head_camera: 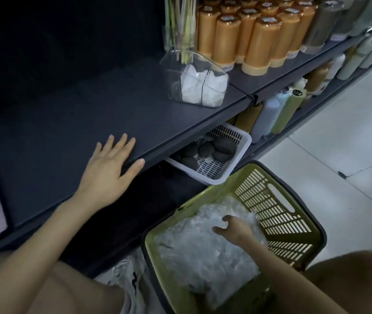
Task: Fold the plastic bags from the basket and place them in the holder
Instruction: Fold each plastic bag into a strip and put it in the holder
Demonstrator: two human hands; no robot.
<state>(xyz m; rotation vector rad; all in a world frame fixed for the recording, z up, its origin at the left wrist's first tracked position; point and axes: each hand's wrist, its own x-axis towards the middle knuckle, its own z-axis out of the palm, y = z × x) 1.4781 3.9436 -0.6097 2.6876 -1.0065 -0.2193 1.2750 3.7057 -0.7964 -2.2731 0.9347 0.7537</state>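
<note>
As the head camera looks down over both arms, we record the left hand [110,164] lying flat on the front edge of a dark shelf [67,123]. Its fingers are straight and spread, and it holds nothing. The right hand [235,227] reaches into a green slatted basket [275,209] on the floor [339,155]. Its thumb and fingers are curled down into the top of the plastic bags [203,252], gripping the crumpled clear film. The bags fill most of the basket's bottom.

We note a clear holder [173,87] standing upright on the same shelf, well apart from the left hand, with folded white bags [201,87] inside it. Orange cylinders [260,41] stand in rows just behind the holder. A white tray [241,152] on the shelf below carries dark rounded objects [223,143], which we cannot identify.
</note>
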